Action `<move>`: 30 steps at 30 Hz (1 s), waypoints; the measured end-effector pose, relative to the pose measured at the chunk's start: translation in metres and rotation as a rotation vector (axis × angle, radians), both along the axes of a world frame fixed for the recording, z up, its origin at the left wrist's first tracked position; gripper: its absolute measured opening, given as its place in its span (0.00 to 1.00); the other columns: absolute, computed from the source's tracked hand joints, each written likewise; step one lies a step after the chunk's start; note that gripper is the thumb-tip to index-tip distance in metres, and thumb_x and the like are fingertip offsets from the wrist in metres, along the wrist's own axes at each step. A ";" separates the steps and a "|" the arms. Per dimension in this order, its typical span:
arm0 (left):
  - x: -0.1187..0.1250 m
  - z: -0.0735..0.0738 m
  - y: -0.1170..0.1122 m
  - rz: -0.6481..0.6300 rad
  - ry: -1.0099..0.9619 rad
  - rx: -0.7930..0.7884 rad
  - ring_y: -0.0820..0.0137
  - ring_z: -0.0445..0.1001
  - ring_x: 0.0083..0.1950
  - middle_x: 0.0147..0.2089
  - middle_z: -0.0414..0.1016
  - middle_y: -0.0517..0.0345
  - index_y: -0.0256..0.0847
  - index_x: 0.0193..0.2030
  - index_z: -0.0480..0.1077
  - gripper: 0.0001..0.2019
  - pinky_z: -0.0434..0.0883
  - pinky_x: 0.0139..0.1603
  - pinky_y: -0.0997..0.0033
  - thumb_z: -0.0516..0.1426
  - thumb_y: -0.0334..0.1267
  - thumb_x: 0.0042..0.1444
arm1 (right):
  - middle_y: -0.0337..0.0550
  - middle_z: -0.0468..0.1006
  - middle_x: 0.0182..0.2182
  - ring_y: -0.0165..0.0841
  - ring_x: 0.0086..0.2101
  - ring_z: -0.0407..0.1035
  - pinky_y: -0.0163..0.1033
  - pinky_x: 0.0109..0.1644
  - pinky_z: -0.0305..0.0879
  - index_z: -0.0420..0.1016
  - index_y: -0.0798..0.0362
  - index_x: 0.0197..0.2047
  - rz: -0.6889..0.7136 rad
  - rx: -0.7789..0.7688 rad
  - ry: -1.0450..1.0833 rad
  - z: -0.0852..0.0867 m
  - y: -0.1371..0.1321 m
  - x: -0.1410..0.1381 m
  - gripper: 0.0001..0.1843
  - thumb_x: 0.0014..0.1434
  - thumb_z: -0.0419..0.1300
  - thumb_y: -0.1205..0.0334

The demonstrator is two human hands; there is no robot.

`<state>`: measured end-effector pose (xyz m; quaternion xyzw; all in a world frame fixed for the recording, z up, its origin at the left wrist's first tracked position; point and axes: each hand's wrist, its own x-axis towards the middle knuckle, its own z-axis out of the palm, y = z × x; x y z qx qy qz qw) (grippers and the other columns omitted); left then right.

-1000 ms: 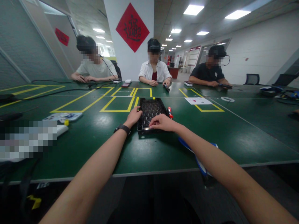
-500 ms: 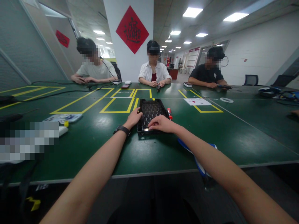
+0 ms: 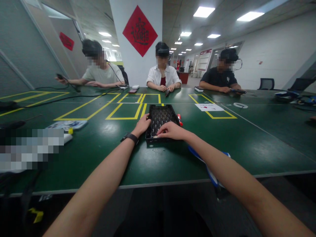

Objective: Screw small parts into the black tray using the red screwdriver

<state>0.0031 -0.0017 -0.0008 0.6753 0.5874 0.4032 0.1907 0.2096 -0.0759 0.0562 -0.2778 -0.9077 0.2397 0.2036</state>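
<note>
A black grid tray [image 3: 161, 116] lies on the green table [image 3: 103, 154] in front of me. My left hand [image 3: 141, 126], with a dark watch on the wrist, grips the tray's left edge with curled fingers. My right hand [image 3: 171, 130] rests on the tray's near right part, its fingertips pinched down at a small pale piece near the front rim. A red-handled tool [image 3: 180, 119] lies just right of the tray.
Three people sit at the table's far side. Yellow tape rectangles [image 3: 127, 110] mark the surface. A white paper [image 3: 209, 107] and a tape ring [image 3: 240, 105] lie to the right, a blue-and-white object [image 3: 209, 171] under my right forearm, cables and a white device [image 3: 66, 138] at left.
My hands have stayed on the tray, nearly still. The person at the far left has stretched an arm out to the left holding a dark object.
</note>
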 end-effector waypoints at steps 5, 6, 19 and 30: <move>0.001 0.001 -0.001 0.001 -0.002 -0.003 0.62 0.66 0.56 0.58 0.67 0.50 0.37 0.60 0.60 0.29 0.62 0.58 0.62 0.49 0.33 0.48 | 0.46 0.79 0.32 0.27 0.29 0.67 0.31 0.34 0.60 0.80 0.59 0.39 0.049 -0.023 0.004 0.000 0.003 0.002 0.15 0.52 0.61 0.57; 0.001 0.001 -0.001 0.000 -0.002 0.000 0.62 0.66 0.57 0.58 0.67 0.50 0.37 0.60 0.60 0.28 0.62 0.58 0.62 0.49 0.33 0.49 | 0.46 0.79 0.34 0.27 0.30 0.68 0.32 0.35 0.61 0.80 0.59 0.39 0.071 -0.027 0.008 0.000 0.003 0.003 0.15 0.53 0.61 0.58; 0.001 -0.001 0.001 0.008 0.045 0.009 0.62 0.65 0.59 0.60 0.64 0.50 0.37 0.60 0.60 0.27 0.61 0.60 0.63 0.48 0.35 0.51 | 0.45 0.79 0.30 0.27 0.29 0.68 0.32 0.34 0.62 0.78 0.62 0.41 -0.005 -0.159 0.050 0.000 0.001 0.001 0.18 0.48 0.65 0.60; 0.001 0.000 -0.001 0.011 0.040 0.004 0.62 0.67 0.56 0.58 0.67 0.50 0.38 0.60 0.60 0.27 0.63 0.58 0.63 0.48 0.36 0.51 | 0.45 0.79 0.32 0.28 0.32 0.68 0.32 0.36 0.60 0.80 0.56 0.40 0.088 0.091 -0.075 -0.001 0.007 0.004 0.13 0.53 0.61 0.59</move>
